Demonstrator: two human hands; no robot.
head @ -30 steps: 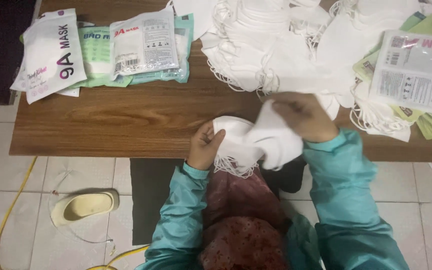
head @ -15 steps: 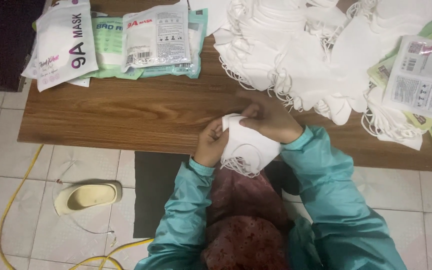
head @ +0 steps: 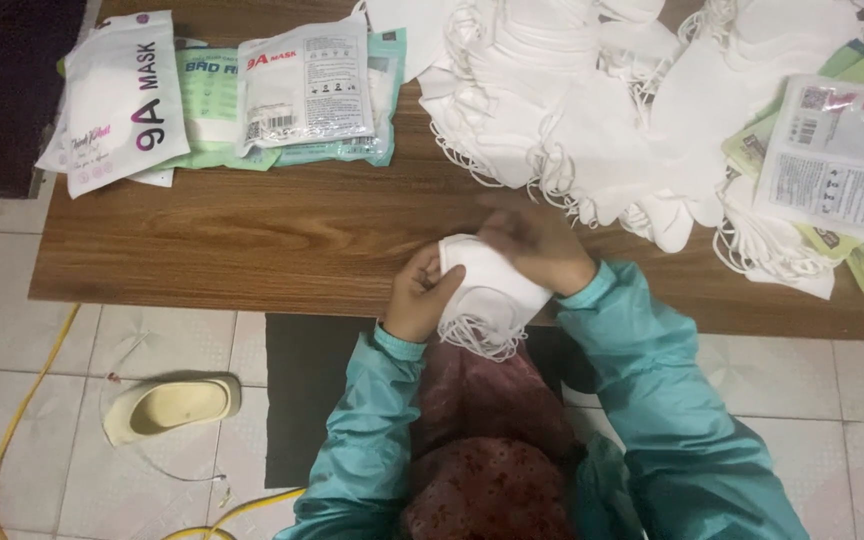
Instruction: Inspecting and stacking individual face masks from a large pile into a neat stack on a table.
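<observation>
Since the earlier frames, our right hand (head: 537, 245) has come down from its raised position and now lies over the top of the small stack of white masks (head: 487, 290), where before it held one loose mask up beside the stack. That mask now seems to sit flat on the others, though the hand is motion-blurred and we cannot be sure how its fingers lie. Our left hand (head: 420, 295) grips the stack's left edge as it did before, thumb over the front and fingers curled behind. Ear loops dangle in a tangle beneath the stack, which we hold at the near edge of the wooden table (head: 282, 240), just above our lap.

By our reading, one more mask has joined the stack, so both hands now close on it together.

Beyond our right hand spreads the big pile of loose white masks (head: 592, 110). Printed mask packets (head: 302, 85) lie at the far left, and more packets (head: 837, 155) at the far right. A pale sandal (head: 172, 405) rests on the tiled floor (head: 12, 330).
</observation>
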